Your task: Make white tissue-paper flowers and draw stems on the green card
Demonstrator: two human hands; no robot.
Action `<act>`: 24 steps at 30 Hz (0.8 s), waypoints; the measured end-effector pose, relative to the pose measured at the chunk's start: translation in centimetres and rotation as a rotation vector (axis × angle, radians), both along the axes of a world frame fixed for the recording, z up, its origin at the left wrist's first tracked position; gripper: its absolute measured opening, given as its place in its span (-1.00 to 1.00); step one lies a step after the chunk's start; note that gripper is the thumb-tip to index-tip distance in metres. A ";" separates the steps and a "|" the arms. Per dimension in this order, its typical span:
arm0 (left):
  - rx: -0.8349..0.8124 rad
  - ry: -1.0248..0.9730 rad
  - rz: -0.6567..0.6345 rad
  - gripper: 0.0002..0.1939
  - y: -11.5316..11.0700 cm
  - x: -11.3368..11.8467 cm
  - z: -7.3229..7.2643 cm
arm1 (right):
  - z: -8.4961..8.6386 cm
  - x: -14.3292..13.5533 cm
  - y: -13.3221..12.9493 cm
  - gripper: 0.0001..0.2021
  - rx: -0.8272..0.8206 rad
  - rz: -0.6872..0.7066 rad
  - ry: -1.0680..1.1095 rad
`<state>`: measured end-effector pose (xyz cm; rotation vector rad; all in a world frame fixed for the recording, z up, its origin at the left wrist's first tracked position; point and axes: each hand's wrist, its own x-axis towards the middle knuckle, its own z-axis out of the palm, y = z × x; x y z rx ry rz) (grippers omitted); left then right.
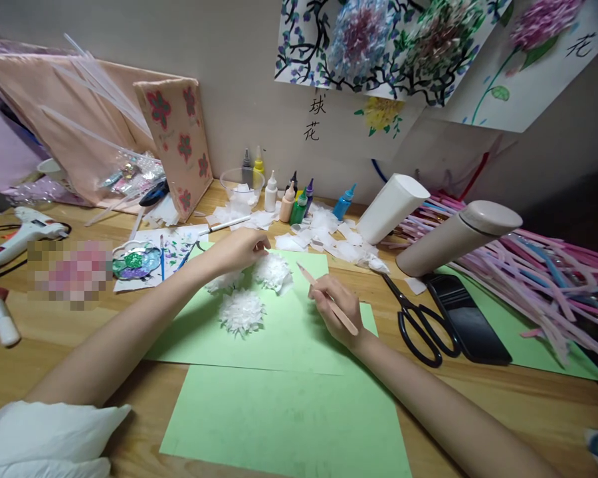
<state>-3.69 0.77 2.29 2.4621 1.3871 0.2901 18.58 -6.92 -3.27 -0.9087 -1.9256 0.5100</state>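
Note:
My right hand (336, 307) grips a pale wooden pencil (345, 317), its point angled up and left over the green paper (299, 332). My left hand (246, 251) is closed with curled fingers by the upper white paper flower (272, 273); whether anything is pinched in them is hidden. Two more flowers lie nearby: a fluffy white paper flower (242, 312) in front, and another white flower (225, 282) partly covered by my left forearm. A second green sheet (284, 418) sits closer to me, overlapping the first.
Black scissors (421, 325) and a phone (468, 318) lie right of the paper. Behind are white tissue scraps (319, 229), paint bottles (299, 207), a white cylinder (393, 207) and a grey flask (458, 236). Left stand a paint palette (137, 262) and glue gun (22, 232).

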 end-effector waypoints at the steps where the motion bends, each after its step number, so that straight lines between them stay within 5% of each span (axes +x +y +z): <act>1: 0.030 -0.001 0.009 -0.79 -0.6 0.4 0.6 | 0.0 -0.1 0.1 -0.83 -0.040 -0.026 -0.002; 5: -0.022 0.050 -0.048 -0.78 -2.8 2.1 1.8 | -0.1 -0.4 0.6 -0.89 -0.181 -0.032 -0.025; 24: -0.050 0.153 -0.087 -0.81 -3.8 3.2 0.1 | 0.0 -0.5 0.7 -0.87 -0.158 -0.020 -0.065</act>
